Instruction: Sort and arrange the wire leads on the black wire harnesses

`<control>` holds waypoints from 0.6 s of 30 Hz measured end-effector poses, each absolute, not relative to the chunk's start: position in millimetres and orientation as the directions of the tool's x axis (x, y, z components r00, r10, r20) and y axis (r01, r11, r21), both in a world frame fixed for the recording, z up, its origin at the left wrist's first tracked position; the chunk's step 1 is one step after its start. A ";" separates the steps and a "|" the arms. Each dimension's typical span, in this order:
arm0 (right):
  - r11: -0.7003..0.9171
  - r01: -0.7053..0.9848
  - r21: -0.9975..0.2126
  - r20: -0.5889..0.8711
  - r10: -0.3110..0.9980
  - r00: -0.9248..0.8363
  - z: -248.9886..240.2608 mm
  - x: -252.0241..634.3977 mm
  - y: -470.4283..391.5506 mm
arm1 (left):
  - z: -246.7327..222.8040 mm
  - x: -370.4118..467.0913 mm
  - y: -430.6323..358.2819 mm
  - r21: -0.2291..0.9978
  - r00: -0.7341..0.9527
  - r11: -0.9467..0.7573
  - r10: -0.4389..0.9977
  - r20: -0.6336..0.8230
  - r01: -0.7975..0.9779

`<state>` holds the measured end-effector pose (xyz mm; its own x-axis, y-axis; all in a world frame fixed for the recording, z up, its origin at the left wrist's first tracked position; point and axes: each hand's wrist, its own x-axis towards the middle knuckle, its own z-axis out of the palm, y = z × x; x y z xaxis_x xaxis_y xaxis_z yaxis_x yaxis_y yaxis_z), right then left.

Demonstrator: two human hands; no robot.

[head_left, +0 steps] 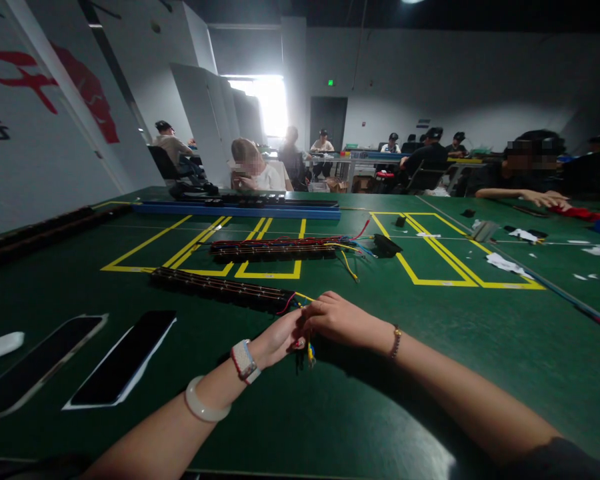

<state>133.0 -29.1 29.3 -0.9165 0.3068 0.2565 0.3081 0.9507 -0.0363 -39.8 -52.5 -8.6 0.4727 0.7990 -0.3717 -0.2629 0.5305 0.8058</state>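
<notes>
My left hand (pixel 283 339), with a watch and a pale bangle on its arm, is closed on the wires at the right end of a long black strip (pixel 223 287). Against its fingertips, my right hand (pixel 341 320) is closed on the same bundle. Yellow and blue wire ends (pixel 311 353) hang below the two hands. The strip lies slantwise on the green table (pixel 360 427). Beyond it rests a stack of similar strips (pixel 275 248), its loose coloured wires spread to the right.
Two dark flat panels (pixel 125 357) lie at the left. A blue rail (pixel 235 210) runs along the back. Yellow tape frames (pixel 445 283) mark the table, with white scraps (pixel 507 264) at the right. Across the table, a person's hands (pixel 545 199) rest near red material.
</notes>
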 end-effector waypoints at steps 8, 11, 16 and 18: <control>0.947 0.315 -0.059 0.397 0.312 -0.863 28.5 137.2 -22.3 | -11.7 -43.1 -51.3 0.797 0.468 0.533 0.803 -0.370 -0.284; 0.917 0.340 -0.209 0.542 0.398 -0.740 27.1 132.4 -21.3 | -14.5 -43.0 -53.7 0.838 0.451 0.471 0.833 -0.321 -0.274; 0.857 0.387 -0.342 0.592 0.516 -0.620 23.0 118.3 -22.1 | -18.2 -36.6 -55.0 0.873 0.413 0.453 0.840 -0.352 -0.179; 0.841 0.393 -0.372 0.578 0.541 -0.610 23.2 111.8 -22.4 | -18.0 -34.4 -55.3 0.875 0.398 0.448 0.847 -0.351 -0.182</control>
